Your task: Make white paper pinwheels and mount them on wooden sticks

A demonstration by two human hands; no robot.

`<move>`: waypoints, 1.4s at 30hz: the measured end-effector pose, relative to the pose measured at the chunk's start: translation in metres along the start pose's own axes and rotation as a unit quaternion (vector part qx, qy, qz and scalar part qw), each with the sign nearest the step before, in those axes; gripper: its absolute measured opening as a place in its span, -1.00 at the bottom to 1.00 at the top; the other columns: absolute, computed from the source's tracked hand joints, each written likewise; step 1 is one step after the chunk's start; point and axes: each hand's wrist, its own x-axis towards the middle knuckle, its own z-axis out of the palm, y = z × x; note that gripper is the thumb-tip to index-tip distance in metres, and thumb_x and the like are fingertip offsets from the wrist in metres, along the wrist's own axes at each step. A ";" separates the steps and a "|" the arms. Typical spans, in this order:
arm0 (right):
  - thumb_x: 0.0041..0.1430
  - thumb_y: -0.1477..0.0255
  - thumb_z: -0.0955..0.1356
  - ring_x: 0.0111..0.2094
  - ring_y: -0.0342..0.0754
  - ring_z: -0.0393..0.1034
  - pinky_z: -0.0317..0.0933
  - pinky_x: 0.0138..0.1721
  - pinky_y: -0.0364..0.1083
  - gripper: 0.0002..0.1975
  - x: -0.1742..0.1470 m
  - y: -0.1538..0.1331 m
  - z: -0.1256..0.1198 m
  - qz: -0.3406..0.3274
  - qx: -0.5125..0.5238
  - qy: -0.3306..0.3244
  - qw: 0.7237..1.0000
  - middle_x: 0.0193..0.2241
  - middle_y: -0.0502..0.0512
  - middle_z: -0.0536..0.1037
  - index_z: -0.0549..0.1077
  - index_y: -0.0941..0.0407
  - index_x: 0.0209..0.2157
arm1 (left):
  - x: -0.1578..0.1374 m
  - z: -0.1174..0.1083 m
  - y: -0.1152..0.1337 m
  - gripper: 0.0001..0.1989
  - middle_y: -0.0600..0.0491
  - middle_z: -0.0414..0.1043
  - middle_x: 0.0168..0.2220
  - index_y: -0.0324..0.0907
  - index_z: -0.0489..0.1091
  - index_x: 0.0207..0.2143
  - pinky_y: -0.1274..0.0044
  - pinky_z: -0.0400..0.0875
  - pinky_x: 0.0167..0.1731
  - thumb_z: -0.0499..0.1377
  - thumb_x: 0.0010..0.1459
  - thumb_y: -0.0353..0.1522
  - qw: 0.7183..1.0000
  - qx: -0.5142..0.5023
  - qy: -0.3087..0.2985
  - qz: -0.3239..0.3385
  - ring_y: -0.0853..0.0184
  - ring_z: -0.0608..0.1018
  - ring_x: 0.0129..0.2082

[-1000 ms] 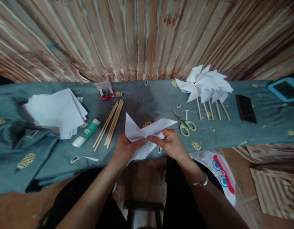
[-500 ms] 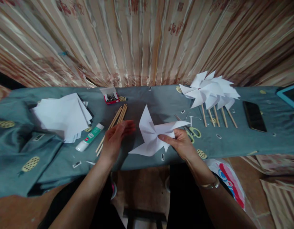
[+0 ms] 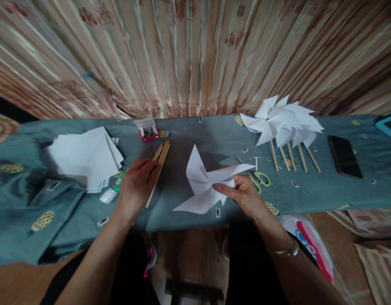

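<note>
The fingers of my left hand (image 3: 134,184) are closed at the left side of a bundle of wooden sticks (image 3: 160,169), pinching a stick whose lower part is hidden under the hand. Partly covered by the same hand is a glue stick (image 3: 109,195). My right hand (image 3: 246,192) holds a white paper pinwheel (image 3: 203,190) by its right blade, with the thumb on top near the centre. No stick shows on this pinwheel. Just beyond the right hand lie scissors (image 3: 262,179) with pale green handles.
White paper sheets (image 3: 84,156) are piled at the left. A small red-and-white box (image 3: 149,133) of metal pins stands open at the back. Several pinwheels on sticks (image 3: 278,120) overlap at the back right, beside a black phone (image 3: 344,156). A blue-edged device (image 3: 389,129) sits at the far right.
My left hand has moved left and down onto the sticks, and its fingers have closed there. My right hand keeps its hold on the paper pinwheel. The view has shifted slightly.
</note>
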 end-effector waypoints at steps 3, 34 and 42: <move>-0.16 0.26 0.57 -0.45 -0.11 0.53 0.44 -0.32 -0.11 -0.80 0.000 0.001 0.001 0.001 0.001 -0.002 1.000 -0.42 -0.01 0.68 0.65 0.01 -0.44 | 0.001 0.003 0.003 -0.72 -0.10 0.50 -0.15 -0.16 0.51 -0.21 0.36 0.42 -0.04 0.04 0.26 -0.26 1.000 0.018 -0.017 0.017 0.14 0.53 -0.11; -0.09 0.23 0.54 -0.40 -0.10 0.53 0.42 -0.26 -0.10 -0.81 -0.007 -0.002 0.007 -0.044 -0.012 -0.039 0.998 -0.41 -0.04 0.67 0.64 0.02 -0.42 | 0.002 0.008 0.011 -0.78 -0.07 0.52 -0.16 -0.10 0.52 -0.23 0.28 0.42 -0.07 0.08 0.18 -0.36 0.998 0.032 -0.028 0.042 0.08 0.49 -0.12; -0.06 0.29 0.53 -0.39 -0.10 0.53 0.42 -0.28 -0.11 -0.85 -0.015 -0.002 0.009 -0.044 -0.014 -0.044 0.998 -0.40 -0.03 0.67 0.64 0.02 -0.39 | 0.000 0.009 0.022 -0.65 -0.13 0.54 -0.14 -0.18 0.46 -0.02 0.32 0.43 -0.11 0.06 0.16 -0.40 0.998 0.043 -0.045 0.022 0.08 0.54 -0.12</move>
